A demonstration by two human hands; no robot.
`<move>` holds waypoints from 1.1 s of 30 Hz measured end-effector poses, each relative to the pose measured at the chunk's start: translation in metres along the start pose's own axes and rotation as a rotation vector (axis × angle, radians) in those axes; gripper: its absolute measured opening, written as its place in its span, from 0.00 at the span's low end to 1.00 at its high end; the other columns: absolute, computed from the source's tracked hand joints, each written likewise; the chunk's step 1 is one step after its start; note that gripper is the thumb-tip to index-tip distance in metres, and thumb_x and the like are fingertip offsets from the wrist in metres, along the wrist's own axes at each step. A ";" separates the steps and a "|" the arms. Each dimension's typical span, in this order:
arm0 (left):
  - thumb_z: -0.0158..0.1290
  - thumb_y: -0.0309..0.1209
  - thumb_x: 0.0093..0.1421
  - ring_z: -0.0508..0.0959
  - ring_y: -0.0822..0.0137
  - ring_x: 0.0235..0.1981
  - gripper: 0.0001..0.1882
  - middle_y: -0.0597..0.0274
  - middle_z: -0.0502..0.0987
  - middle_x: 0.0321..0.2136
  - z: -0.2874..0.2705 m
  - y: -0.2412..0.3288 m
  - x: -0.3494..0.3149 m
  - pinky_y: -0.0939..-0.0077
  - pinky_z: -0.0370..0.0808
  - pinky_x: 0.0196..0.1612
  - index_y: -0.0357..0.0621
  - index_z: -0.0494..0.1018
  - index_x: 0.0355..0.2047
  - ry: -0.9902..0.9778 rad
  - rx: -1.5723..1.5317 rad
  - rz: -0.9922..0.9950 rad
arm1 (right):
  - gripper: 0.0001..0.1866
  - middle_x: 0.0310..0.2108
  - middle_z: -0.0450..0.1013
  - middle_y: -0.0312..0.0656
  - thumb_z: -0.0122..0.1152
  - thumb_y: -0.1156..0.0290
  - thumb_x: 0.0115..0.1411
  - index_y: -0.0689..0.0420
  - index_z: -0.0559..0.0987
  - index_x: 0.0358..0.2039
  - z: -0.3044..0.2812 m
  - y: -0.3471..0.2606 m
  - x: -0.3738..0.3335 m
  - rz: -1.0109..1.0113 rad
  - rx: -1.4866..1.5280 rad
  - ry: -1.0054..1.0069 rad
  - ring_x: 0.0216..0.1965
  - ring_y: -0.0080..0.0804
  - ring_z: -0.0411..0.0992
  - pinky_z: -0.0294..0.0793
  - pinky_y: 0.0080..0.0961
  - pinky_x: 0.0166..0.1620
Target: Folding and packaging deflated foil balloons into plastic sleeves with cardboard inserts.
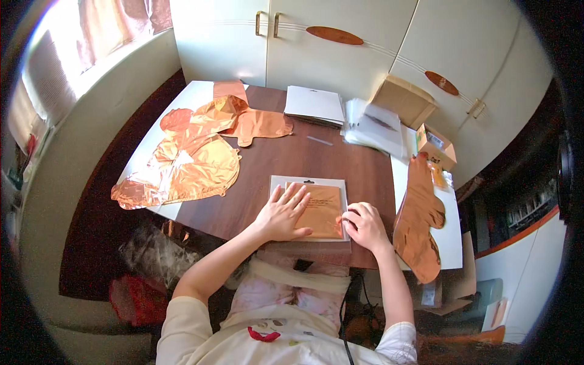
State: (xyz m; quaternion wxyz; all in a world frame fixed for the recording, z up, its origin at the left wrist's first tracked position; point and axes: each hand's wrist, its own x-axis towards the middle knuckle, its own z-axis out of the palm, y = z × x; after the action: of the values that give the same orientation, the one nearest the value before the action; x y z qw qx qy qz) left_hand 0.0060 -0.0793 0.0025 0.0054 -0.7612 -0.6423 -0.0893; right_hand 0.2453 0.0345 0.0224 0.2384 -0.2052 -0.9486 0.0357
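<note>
Folded balloon (325,210) partly hidden under left hand (283,214), right hand (364,226).

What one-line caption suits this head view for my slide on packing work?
Left hand flat on a folded copper foil balloon over a white card; right hand pinches its corner.

Dark wooden table (286,161) bears copper foil balloons (194,152), white cards (314,103), a clear packet (311,210).

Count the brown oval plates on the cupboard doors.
2. One oval plate is on the middle cupboard door behind the table; the other oval plate is on the door to the right, above the cardboard box. Others may be out of view.
</note>
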 end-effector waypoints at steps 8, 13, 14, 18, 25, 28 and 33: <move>0.39 0.62 0.53 0.44 0.51 0.65 0.46 0.51 0.49 0.63 -0.002 -0.001 0.000 0.49 0.41 0.63 0.40 0.49 0.62 -0.006 -0.025 -0.002 | 0.10 0.42 0.66 0.36 0.58 0.61 0.53 0.45 0.73 0.35 0.006 0.014 -0.001 -0.182 -0.083 -0.064 0.45 0.36 0.66 0.65 0.36 0.46; 0.39 0.62 0.53 0.45 0.52 0.65 0.46 0.51 0.49 0.63 -0.001 -0.002 -0.001 0.49 0.41 0.63 0.41 0.49 0.62 0.011 -0.044 -0.003 | 0.10 0.41 0.66 0.34 0.59 0.59 0.51 0.45 0.73 0.34 0.007 0.009 0.006 -0.166 -0.081 -0.062 0.44 0.35 0.66 0.66 0.34 0.44; 0.39 0.62 0.53 0.45 0.52 0.65 0.46 0.51 0.50 0.63 0.000 -0.002 -0.001 0.49 0.41 0.63 0.41 0.50 0.62 0.021 -0.055 -0.003 | 0.10 0.40 0.67 0.34 0.59 0.58 0.51 0.44 0.73 0.33 0.007 0.008 0.006 -0.157 -0.088 -0.062 0.44 0.34 0.66 0.66 0.34 0.43; 0.39 0.64 0.53 0.46 0.51 0.65 0.46 0.51 0.52 0.62 -0.001 -0.001 -0.001 0.48 0.43 0.63 0.41 0.51 0.61 0.043 -0.067 0.000 | 0.11 0.40 0.66 0.35 0.60 0.60 0.48 0.46 0.71 0.32 0.007 0.006 0.006 -0.133 -0.062 -0.066 0.42 0.36 0.66 0.66 0.34 0.43; 0.37 0.53 0.59 0.49 0.52 0.64 0.36 0.52 0.53 0.61 0.001 -0.001 0.000 0.48 0.45 0.62 0.42 0.53 0.61 0.065 -0.053 -0.022 | 0.12 0.40 0.67 0.36 0.59 0.56 0.49 0.46 0.73 0.32 0.007 0.001 0.010 -0.098 -0.152 -0.020 0.43 0.36 0.66 0.66 0.36 0.43; 0.36 0.40 0.61 0.50 0.54 0.64 0.28 0.53 0.54 0.61 0.009 -0.004 0.001 0.48 0.48 0.61 0.44 0.54 0.60 0.097 -0.029 -0.048 | 0.10 0.41 0.67 0.38 0.59 0.61 0.51 0.49 0.74 0.32 0.002 -0.023 0.014 -0.060 -0.166 0.048 0.42 0.36 0.66 0.65 0.37 0.45; 0.39 0.40 0.58 0.50 0.52 0.64 0.29 0.54 0.55 0.61 0.016 -0.006 0.005 0.46 0.48 0.61 0.44 0.55 0.60 0.134 -0.016 -0.053 | 0.11 0.37 0.70 0.39 0.60 0.69 0.50 0.54 0.76 0.35 0.023 -0.116 0.008 -0.208 0.157 -0.077 0.40 0.36 0.68 0.68 0.32 0.45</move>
State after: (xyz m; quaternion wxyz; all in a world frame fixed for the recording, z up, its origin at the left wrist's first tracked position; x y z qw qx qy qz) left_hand 0.0028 -0.0713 -0.0134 0.0398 -0.7363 -0.6597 -0.1451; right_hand 0.1844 -0.0676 0.0246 0.2197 -0.0850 -0.9674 0.0928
